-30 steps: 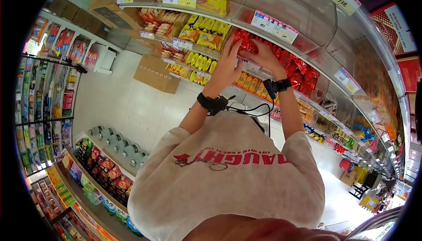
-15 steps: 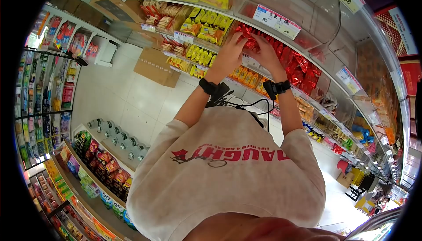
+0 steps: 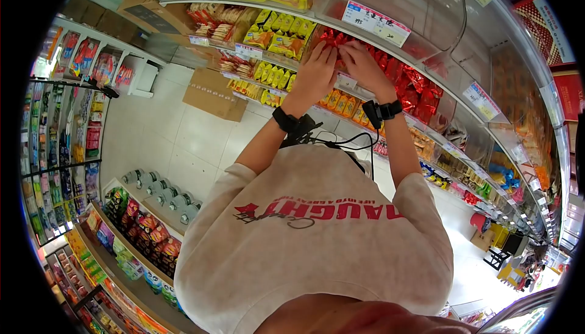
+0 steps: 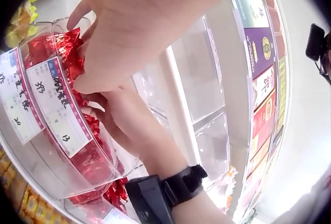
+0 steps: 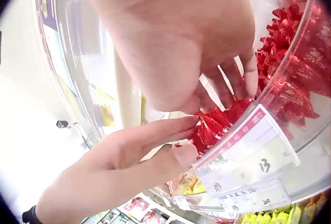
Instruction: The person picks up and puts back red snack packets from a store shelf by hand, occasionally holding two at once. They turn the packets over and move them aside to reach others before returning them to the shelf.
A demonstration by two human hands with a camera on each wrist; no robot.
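Observation:
Both hands reach over the front of a clear plastic bin filled with shiny red-wrapped snack packets. My left hand touches the packets at the bin's left end, its fingers extended. In the right wrist view its thumb and fingers lie either side of a few red packets. Close beside it, my right hand rests its fingertips on the same packets, fingers spread and slightly bent. The hands partly hide the packets below them. Both wrists wear black bands with small cameras.
Price tags hang on the bin front. Yellow packets fill the neighbouring bin at left. A clear upper shelf with a large price tag overhangs the hands. A cardboard box stands on the floor at left.
My hands have shifted slightly over the red packets. The right fingers have come down from an arched pose and lie flatter, nearer the left hand.

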